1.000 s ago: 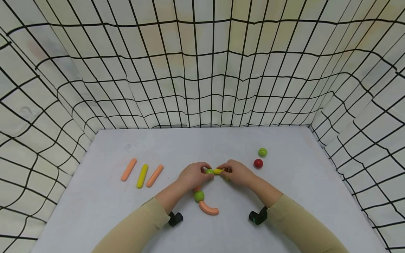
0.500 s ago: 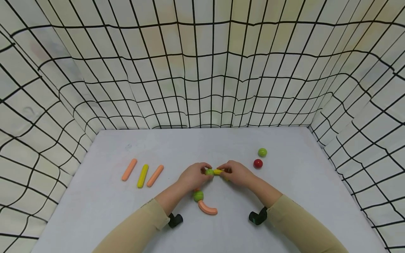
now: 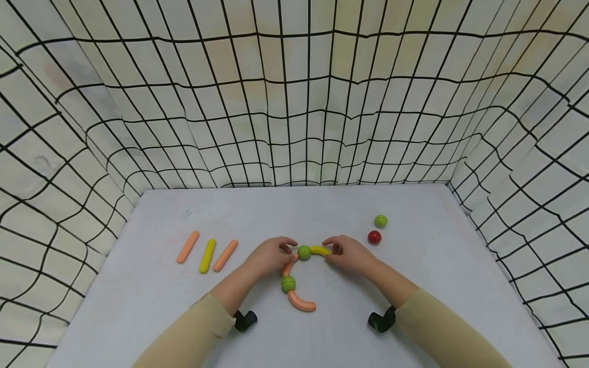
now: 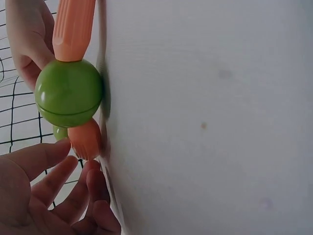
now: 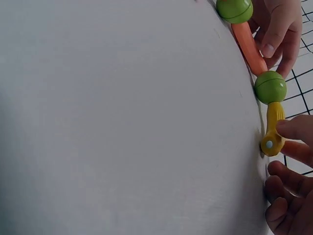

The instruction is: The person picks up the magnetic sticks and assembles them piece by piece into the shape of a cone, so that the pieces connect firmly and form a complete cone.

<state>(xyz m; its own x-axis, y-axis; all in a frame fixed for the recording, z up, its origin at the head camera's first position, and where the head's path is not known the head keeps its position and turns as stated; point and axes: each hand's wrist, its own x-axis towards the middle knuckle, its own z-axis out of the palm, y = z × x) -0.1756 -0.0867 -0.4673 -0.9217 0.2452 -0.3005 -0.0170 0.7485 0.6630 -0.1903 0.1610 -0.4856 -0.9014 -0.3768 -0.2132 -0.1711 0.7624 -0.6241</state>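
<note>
A curved chain of toy pieces lies on the white table: an orange curved stick [image 3: 302, 302], a green ball [image 3: 288, 284], a second orange curved stick [image 3: 287, 267], another green ball [image 3: 304, 252] and a yellow curved stick [image 3: 318, 250]. My right hand [image 3: 352, 254] pinches the yellow stick near its free end, between thumb and finger in the right wrist view. My left hand [image 3: 269, 257] is beside the second orange stick, its fingers loosely spread. Thumb and fingertips lie close to that stick in the left wrist view; whether they touch it is unclear.
Two straight orange sticks [image 3: 188, 247] and a yellow straight stick [image 3: 207, 256] lie at the left. A red ball [image 3: 375, 237] and a loose green ball [image 3: 380, 221] lie at the right. White walls with black netting [image 3: 294, 138] surround the table.
My left hand has let go of the upper green ball and drawn back left, uncovering the second orange stick. My right hand has shifted slightly right along the yellow stick.
</note>
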